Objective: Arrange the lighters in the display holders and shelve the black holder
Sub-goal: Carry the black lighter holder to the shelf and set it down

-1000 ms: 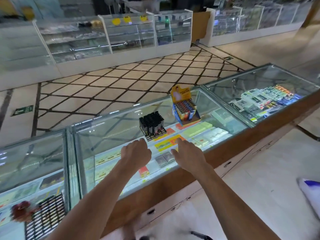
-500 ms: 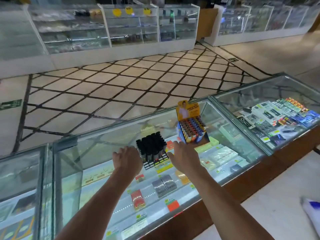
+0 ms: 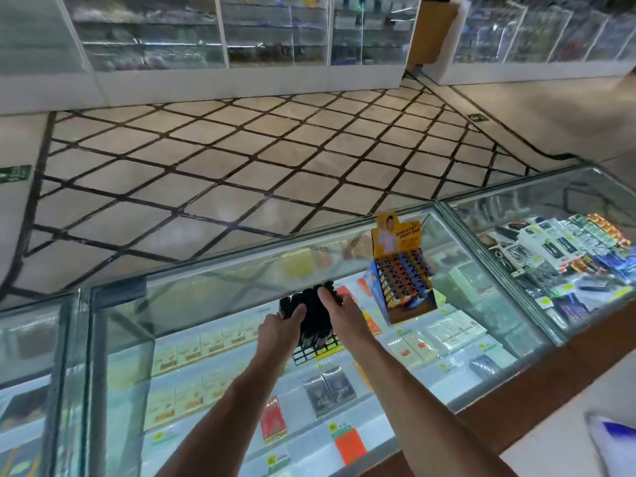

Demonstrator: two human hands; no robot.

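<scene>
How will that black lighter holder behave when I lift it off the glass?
Probably rigid: the black holder shows a hard grid base. Likely top-heavy, since upright lighters stand well above that base, so tilting may spill them. It may slide easily on the glass counter; left hand and right hand grip it.

Bright, even light; glass counter [image 3: 213, 290] glares; edges blurred, warped.

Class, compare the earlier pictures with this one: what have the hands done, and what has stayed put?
Both hands reached forward over the counter. The left hand now grips the black holder on its left, the right hand on its top right; a second ago both were short of it. The holder has not left the glass, and the coloured holder beside it is unmoved.
</scene>
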